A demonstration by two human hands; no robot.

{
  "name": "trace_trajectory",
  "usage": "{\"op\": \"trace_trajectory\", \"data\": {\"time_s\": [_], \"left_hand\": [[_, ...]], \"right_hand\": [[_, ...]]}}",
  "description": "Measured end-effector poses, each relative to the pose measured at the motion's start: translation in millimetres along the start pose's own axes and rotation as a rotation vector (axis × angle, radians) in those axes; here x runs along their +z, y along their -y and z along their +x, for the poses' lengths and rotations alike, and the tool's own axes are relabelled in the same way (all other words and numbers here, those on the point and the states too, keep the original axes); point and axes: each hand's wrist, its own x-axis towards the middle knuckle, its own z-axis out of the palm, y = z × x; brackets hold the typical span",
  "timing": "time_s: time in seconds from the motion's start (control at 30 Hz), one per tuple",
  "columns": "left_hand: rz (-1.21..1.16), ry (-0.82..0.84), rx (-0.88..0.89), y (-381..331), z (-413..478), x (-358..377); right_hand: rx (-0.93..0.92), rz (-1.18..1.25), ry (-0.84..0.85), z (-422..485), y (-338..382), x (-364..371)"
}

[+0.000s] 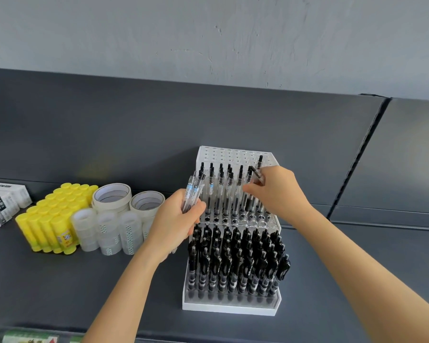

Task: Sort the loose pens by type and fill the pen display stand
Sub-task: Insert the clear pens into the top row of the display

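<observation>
The tiered pen display stand (229,306) sat on the dark shelf (60,280), its lowest tier packed with black pens (235,258). Above it, the left hand (176,221) was clenched around a bundle of clear-barrelled pens (192,194), tips pointing up, just left of the stand's middle tier. The right hand (275,191) reached over that tier, its fingers (252,188) pinching a single clear pen (256,173) among the clear pens already standing (221,191) in the holes there. The top tier's holes held one pen at the right. Left of the stand, well apart, stood yellow glue sticks (52,219), clear tape rolls (109,231) and white tape rolls (112,196).
</observation>
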Motion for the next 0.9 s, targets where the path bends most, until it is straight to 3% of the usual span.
{"op": "trace_trajectory", "data": {"time_s": [0.2,0.43,0.73,0.9], "left_hand": [[-0.002,-0.003,-0.003,0,-2,-1],[-0.005,-0.010,0.003,-5,-6,-4],[-0.179,0.024,0.008,-24,-8,-4],[-0.177,0.023,-0.001,-28,-6,4]], "right_hand": [[0.062,-0.083,0.114,-2,-7,17],[0.074,-0.059,0.133,-9,-11,22],[0.291,0.606,0.010,-4,-1,-24],[0.173,0.341,-0.053,-11,1,-26]]}}
